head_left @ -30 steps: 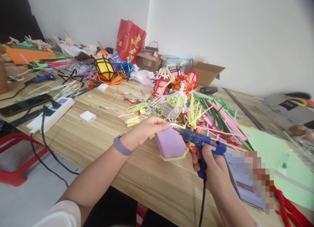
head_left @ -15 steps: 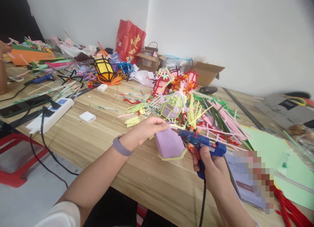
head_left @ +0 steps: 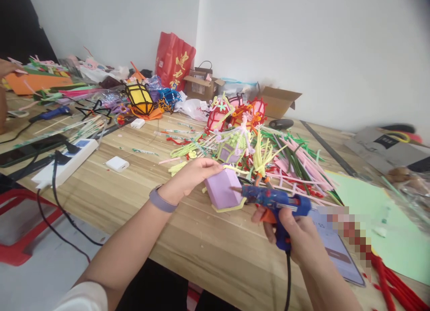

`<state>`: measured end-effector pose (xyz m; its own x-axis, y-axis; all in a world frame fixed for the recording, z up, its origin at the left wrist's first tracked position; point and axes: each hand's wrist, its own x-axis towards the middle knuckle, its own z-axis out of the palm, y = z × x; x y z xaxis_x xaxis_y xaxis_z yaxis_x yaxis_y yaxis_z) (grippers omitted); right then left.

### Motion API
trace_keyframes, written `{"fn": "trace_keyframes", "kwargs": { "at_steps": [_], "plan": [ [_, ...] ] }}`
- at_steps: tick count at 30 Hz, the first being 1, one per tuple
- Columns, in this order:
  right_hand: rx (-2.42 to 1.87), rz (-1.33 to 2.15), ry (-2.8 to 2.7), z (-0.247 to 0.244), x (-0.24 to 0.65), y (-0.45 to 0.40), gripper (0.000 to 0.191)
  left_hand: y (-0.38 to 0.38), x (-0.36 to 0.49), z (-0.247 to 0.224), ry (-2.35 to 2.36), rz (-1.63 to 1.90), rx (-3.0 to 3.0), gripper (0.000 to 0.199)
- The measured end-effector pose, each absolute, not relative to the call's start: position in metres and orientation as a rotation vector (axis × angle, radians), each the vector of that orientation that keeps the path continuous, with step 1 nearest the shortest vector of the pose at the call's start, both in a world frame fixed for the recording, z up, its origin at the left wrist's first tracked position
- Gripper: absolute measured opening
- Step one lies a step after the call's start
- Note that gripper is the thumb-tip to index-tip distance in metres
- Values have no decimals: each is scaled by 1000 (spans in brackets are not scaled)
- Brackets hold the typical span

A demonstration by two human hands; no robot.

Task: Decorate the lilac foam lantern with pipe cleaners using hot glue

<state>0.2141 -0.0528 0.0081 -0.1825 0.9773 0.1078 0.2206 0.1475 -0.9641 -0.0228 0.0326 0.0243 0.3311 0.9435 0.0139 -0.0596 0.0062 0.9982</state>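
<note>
My left hand (head_left: pixel 196 174) is closed, thumb and fingertips pinching a pale yellow pipe cleaner (head_left: pixel 239 170) at the top edge of a purple paper lantern body (head_left: pixel 220 190). Yellow pipe cleaner also trims the lantern's lower edge. Whether those fingertips grip the paper too, I cannot tell. My right hand (head_left: pixel 297 232) is wrapped round the handle of a blue hot glue gun (head_left: pixel 268 198), fingers at its orange trigger. The gun's nozzle points left, in front of the lantern body in this view; contact between them is unclear. A black cord hangs from the handle.
Behind the lantern body lie bundled pipe cleaners (head_left: pixel 302 161) and finished lanterns (head_left: pixel 217 121). A power strip (head_left: pixel 67 161) and white charger (head_left: pixel 117 164) lie left. Beside my right hand are a tablet (head_left: pixel 339 257) and green sheet (head_left: pixel 399 239). Another person's hand (head_left: pixel 8 68) shows far left.
The glue gun has moved down and away from the lantern's top edge, its nozzle now lower. My left hand keeps its pinch. The whole view has shifted slightly.
</note>
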Motion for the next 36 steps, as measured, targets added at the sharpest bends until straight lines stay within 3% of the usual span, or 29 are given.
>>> {"fn": "trace_keyframes", "kwargs": {
  "at_steps": [8,12,15,20,25,36],
  "plan": [
    [-1142,1979,-1605,4,192,-58,56,37,-24,22,968,1029,1297,33],
    [-1155,2090,-1638,-3,182,-55,52,39,-25,23,1009,1044,1307,33],
    [-1355,1729,-1858,-4,181,-53,42,38,-26,24,1013,1049,1331,33],
    [-1762,594,-2275,15,193,-42,45,35,-26,26,1004,1030,1415,31],
    [-1437,-107,-2195,37,188,-13,21,33,-24,26,1020,999,1463,34],
    [-1066,-162,-2181,22,172,32,13,34,-25,26,981,944,1487,30]
  ]
}}
